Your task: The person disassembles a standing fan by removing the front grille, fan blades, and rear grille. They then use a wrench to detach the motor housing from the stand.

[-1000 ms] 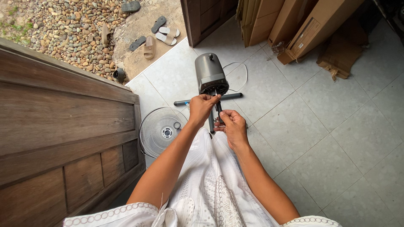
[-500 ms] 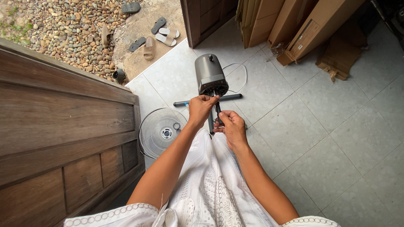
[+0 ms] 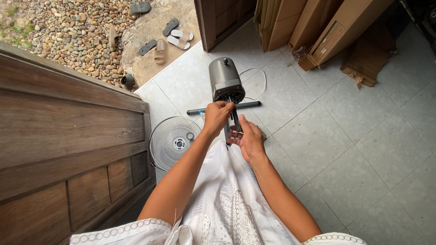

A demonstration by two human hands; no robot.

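Near the middle of the frame, the dark grey cylindrical fan motor housing (image 3: 225, 80) stands on a thin black metal pole (image 3: 236, 121), above a black crossbar base (image 3: 247, 105) that lies on the pale tiled floor (image 3: 354, 136). Its body is smooth, with a small knob on the top and a darker underside where the pole enters. The left hand (image 3: 217, 116) is closed around the pole just under the housing, fingers curled on it. The right hand (image 3: 246, 138) is mostly open, palm turned to the pole and fingers touching its lower part; it does not grasp anything firmly. A thin white cable (image 3: 254, 84) loops on the floor right of the housing. The round white wire fan grille (image 3: 174, 141) lies flat at the centre left, beside the brown wooden panel wall (image 3: 68, 136). Cardboard boxes (image 3: 327, 31) lean at the upper right, and sandals (image 3: 170, 38) lie at the upper middle near the pebbles
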